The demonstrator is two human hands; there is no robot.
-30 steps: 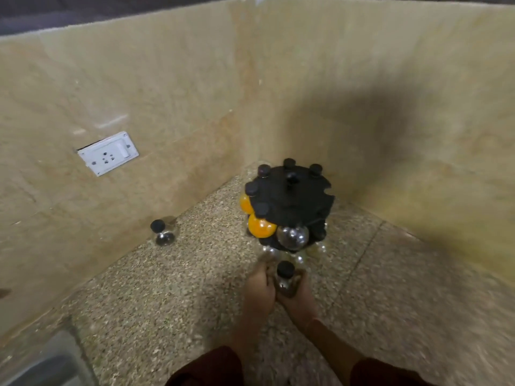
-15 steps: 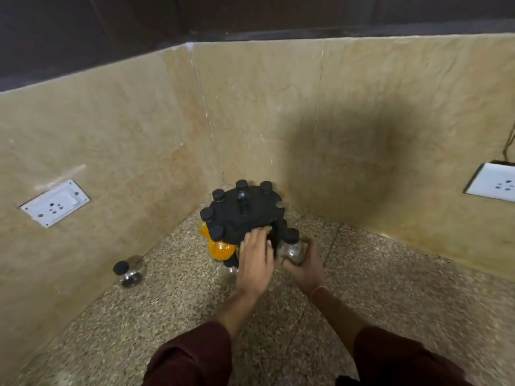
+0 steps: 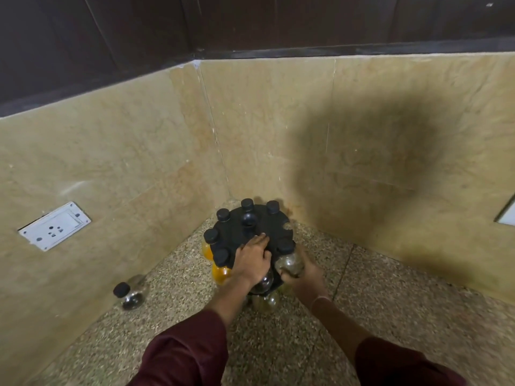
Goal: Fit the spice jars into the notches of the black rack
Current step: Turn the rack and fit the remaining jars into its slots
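head view: speckled stone counter [image 3: 278,344] meets beige walls [image 3: 125,162].

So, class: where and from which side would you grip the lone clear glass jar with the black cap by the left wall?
Grip the clear glass jar round its bulbous body, just below the black cap, coming from the open right side; the wall blocks the left.

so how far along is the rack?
Done: five capped jars sit in the top notches of the black rack. In hand: the right hand brings a clear jar to a notch; the left hand steadies the top. Left: one jar by the wall.
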